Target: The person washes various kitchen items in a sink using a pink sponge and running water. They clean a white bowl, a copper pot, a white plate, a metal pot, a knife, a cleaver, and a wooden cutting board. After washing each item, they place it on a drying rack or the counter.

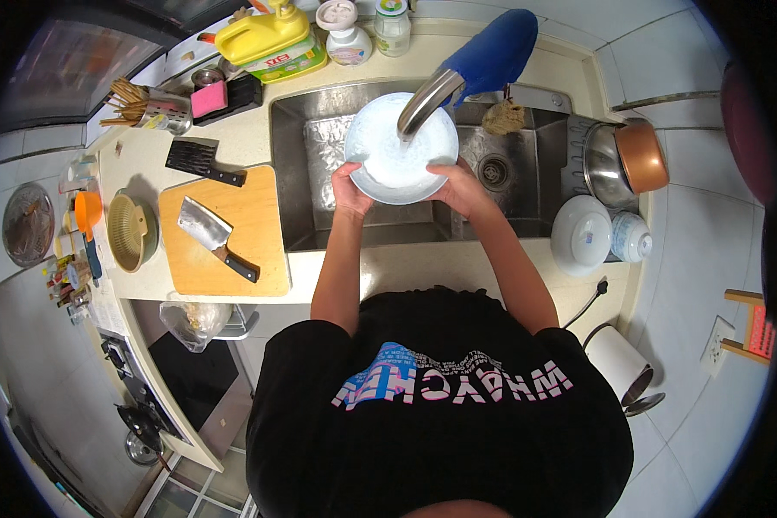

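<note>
Both my hands grip a round white bowl (388,116) over the metal double sink (306,203). My left hand (350,190) holds its lower left rim, thumb on top, and my right hand (463,188) has the lower right rim the same way. Just above the bowl ends the spout of a metal faucet (436,97), whose upper part is wrapped in a blue cover (496,52). Water swirls inside the bowl. My fingers beneath it are mostly hidden.
Left of the sink, a cleaver (205,224) lies on a wooden cutting board (177,186), with a slotted black turner head (192,158) behind it. A yellow jug (268,43) stands at the back. To the right are a white plate (581,233) and metal pots (609,164).
</note>
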The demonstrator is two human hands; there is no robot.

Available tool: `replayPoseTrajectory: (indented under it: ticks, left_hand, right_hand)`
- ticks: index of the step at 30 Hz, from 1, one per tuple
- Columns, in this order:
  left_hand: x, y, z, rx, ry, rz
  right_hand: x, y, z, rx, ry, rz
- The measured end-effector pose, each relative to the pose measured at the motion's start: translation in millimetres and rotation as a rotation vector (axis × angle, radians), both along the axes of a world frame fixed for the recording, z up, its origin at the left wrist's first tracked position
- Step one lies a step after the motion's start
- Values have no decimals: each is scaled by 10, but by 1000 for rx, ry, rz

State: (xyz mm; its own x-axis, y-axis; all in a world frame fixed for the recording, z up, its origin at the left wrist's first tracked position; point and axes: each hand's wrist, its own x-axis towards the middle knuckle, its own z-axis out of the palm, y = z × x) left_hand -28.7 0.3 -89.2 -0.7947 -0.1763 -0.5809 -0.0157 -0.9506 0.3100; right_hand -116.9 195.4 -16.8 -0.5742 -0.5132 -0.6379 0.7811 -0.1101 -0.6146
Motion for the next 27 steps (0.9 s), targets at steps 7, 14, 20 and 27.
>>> replayPoseTrajectory:
  ticks: [7, 14, 20, 27]
  left_hand:
    - [-53, 25, -116, -186, -114, -258]
    - [557, -165, -188, -258, -350, 20]
    - [929, -337, -282, -325, -396, 52]
    - [650, -48, 195, -836, -180, -155]
  right_hand:
    - [19, 103, -79, -26, -44, -7]
    - [197, 157, -197, -234, -219, -28]
    - [404, -24, 162, 144, 67, -58]
    - [549, 271, 194, 518, 834, -228]
